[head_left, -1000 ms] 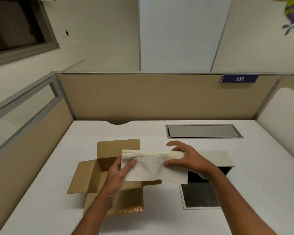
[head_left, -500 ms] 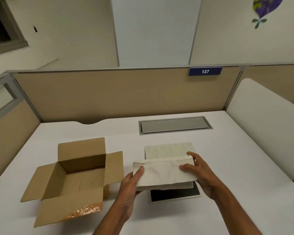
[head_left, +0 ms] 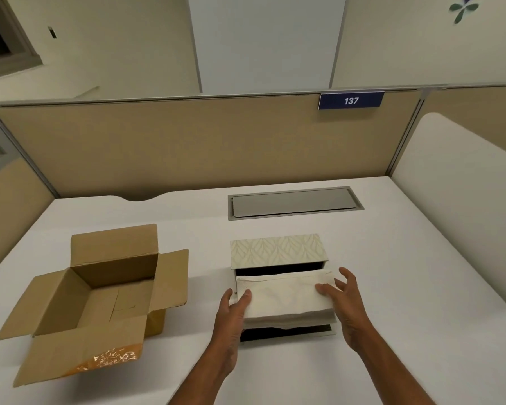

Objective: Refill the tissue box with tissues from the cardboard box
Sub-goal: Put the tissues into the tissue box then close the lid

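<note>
Tissues [head_left: 285,299], a folded cream stack, now sit at the mouth of the open tissue box [head_left: 276,249] on the white counter [head_left: 421,287]; a second ago we held them over the cardboard box [head_left: 100,293], and half a second ago in the air just short of the tissue box. From the head view, our only one, we see the stack's far edge resting inside the dark opening beneath the patterned lid, its near edge overhanging the dark flap that lies flat in front. Our left hand [head_left: 231,314] clamps the left end, thumb on top. Our right hand [head_left: 345,302] has loosened: its fingers [head_left: 324,287] are spread, only the tips touching the right end. The cardboard box, well apart to the left, looks empty. We judge the carry done; what remains is sliding the stack fully in and closing the box.
</note>
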A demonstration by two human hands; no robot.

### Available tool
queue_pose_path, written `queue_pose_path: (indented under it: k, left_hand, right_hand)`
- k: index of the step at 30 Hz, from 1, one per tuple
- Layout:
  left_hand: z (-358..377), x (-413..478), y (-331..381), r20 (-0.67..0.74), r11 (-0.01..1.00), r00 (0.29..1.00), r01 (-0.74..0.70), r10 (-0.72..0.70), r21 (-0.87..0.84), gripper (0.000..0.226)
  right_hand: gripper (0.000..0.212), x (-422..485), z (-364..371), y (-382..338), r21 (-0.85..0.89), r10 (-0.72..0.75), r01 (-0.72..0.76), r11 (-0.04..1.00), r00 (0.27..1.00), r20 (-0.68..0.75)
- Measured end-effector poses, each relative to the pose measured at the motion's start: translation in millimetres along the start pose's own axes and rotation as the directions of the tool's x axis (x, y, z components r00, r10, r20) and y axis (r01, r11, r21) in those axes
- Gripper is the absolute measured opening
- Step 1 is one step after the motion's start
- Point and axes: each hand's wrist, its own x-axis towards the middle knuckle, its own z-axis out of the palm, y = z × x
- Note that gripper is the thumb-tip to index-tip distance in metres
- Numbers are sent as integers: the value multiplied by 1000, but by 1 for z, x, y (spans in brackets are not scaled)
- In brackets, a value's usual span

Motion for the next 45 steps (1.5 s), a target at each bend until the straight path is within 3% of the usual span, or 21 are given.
queue_pose_path:
  k: [25,35,45]
  left_hand:
    - [12,30,-8,-86,1000,996,-7,6,-19,66]
    - [14,33,-4,-124,1000,992,-21,20,-4,63]
    - [14,31,-2,-153,998,987,-54,48,-32,63]
  right_hand:
    - [78,44,16,21,22,64,-63,998,998,-19]
    - [69,39,21,19,-28,15,-16,999,1000,-22]
    - [72,36,22,20,-50,-8,6,999,999,-42]
